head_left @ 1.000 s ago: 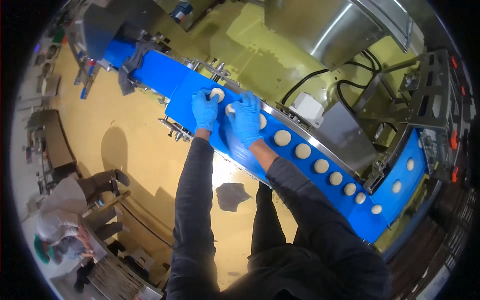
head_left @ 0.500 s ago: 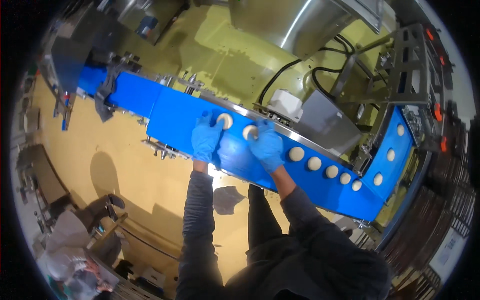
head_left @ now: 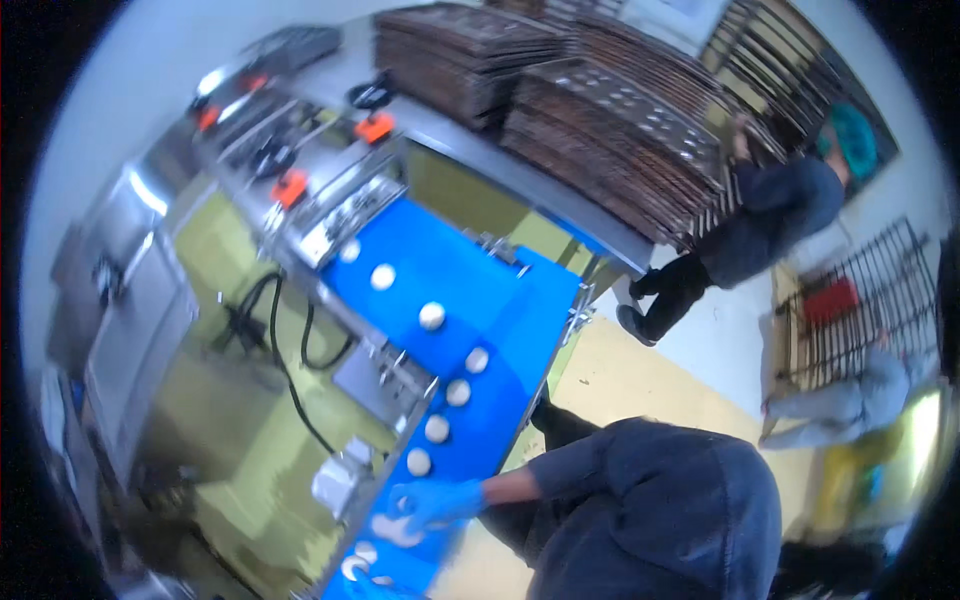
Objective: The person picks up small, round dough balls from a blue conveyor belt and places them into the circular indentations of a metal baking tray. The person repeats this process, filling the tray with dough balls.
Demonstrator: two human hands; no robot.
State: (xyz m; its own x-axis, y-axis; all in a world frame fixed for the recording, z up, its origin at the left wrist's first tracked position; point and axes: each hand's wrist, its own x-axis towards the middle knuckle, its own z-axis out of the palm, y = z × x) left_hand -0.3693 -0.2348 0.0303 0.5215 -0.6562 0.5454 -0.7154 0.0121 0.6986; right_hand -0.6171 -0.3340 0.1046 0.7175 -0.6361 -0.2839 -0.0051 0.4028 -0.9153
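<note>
Where the dough pieces (head_left: 437, 429) lie: on the blue belt (head_left: 500, 300), these pale, round pieces are spread in a bent line, which reaches from the steel machine (head_left: 345, 215) down toward the lower edge of the view; in the upper part, each piece is set apart from the next.
Right hand (head_left: 432, 503): covered by a blue glove, it is held at the belt, and pale dough is seen at its fingers; because of the blur, it cannot be told whether this dough is gripped or only touched.
Left hand (head_left: 385, 591): it is mostly cut off by the lower edge; pale dough is seen just beside it, but whether its grip is wide or narrow cannot be told.
Left of the belt: a white box (head_left: 340, 485) and black cables (head_left: 273, 325) are seen near the belt's side.
Orange knobs (head_left: 290, 188): they are mounted on the steel machine.
Dark trays (head_left: 610, 140): they are piled in stacks beyond the belt.
Co-worker (head_left: 775, 205): dark clothing and a green hair cover (head_left: 853, 140) are worn, and a place beside the trays is taken.
Far right: a red crate (head_left: 830, 300) is seen at a rack (head_left: 885, 310).
</note>
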